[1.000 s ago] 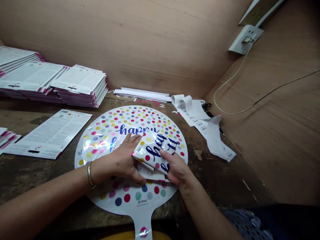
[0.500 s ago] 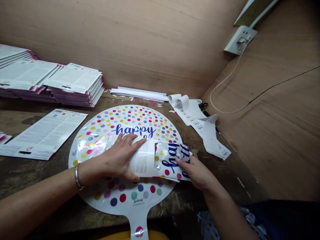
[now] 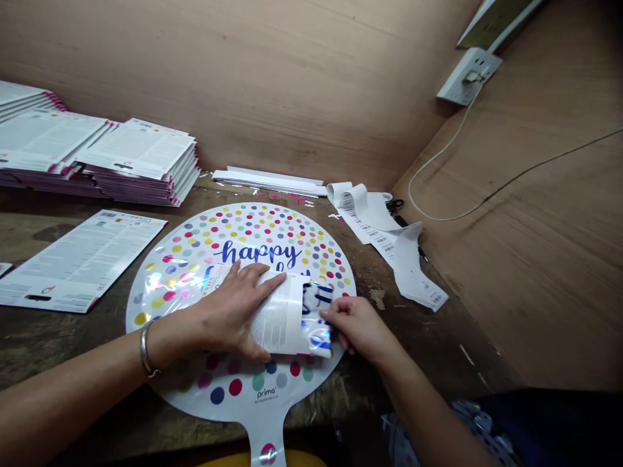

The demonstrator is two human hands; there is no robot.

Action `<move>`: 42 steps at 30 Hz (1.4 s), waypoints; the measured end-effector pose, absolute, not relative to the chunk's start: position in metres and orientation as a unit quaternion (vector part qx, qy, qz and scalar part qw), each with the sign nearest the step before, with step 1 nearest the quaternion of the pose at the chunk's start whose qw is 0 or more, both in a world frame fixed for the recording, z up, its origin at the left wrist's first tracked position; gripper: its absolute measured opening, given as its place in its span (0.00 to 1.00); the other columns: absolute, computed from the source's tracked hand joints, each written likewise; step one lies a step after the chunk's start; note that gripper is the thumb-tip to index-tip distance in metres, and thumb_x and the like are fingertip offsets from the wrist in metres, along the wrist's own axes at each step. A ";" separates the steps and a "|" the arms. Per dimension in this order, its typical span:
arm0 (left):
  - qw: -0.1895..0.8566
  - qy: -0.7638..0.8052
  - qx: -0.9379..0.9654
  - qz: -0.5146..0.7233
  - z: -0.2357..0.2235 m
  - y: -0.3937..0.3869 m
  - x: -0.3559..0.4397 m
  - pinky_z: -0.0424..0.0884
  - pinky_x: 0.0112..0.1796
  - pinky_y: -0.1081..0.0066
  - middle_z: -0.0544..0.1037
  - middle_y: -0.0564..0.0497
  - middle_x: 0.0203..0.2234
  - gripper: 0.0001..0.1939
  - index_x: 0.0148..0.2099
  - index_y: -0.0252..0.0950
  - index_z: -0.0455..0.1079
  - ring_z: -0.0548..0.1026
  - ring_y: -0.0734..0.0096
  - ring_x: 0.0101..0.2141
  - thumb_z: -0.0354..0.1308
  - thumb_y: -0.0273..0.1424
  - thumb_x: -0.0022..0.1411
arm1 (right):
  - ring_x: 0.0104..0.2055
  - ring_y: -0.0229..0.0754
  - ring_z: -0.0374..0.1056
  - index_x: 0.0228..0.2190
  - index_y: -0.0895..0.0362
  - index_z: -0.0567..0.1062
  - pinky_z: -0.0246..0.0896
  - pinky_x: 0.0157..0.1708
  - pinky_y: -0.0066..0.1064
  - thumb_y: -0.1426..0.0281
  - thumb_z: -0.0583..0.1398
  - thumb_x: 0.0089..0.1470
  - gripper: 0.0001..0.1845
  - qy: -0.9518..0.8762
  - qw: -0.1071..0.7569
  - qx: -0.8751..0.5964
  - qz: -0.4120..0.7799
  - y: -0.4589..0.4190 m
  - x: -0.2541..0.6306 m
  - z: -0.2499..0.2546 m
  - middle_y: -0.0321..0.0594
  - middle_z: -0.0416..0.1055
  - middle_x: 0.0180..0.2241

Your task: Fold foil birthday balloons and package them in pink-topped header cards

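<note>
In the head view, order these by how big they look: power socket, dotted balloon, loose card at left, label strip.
Largest to smallest:
1. Dotted balloon
2. Loose card
3. Label strip
4. Power socket

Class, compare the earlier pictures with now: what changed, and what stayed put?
The folded foil has slid left, farther into the white card sleeve: half a second ago a broad piece stuck out, now only a narrower strip does. The right hand has moved left with it, at its outer edge. The left hand stays spread on the sleeve; the dotted balloon, stacked cards and label strip are unmoved.
</note>
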State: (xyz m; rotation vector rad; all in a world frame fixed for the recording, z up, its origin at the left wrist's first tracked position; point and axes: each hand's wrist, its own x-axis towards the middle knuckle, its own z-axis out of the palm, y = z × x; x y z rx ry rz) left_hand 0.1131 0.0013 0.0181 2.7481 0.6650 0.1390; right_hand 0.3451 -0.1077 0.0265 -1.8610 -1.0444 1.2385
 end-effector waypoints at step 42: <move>0.236 0.300 0.921 0.075 0.003 -0.033 0.065 0.49 0.58 0.44 0.65 0.51 0.58 0.23 0.59 0.40 0.63 0.55 0.53 0.61 0.54 0.36 0.61 | 0.36 0.42 0.63 0.30 0.55 0.67 0.61 0.37 0.34 0.77 0.58 0.53 0.05 -0.769 0.218 -0.567 0.199 -0.090 0.265 0.012 0.38 0.66 0.31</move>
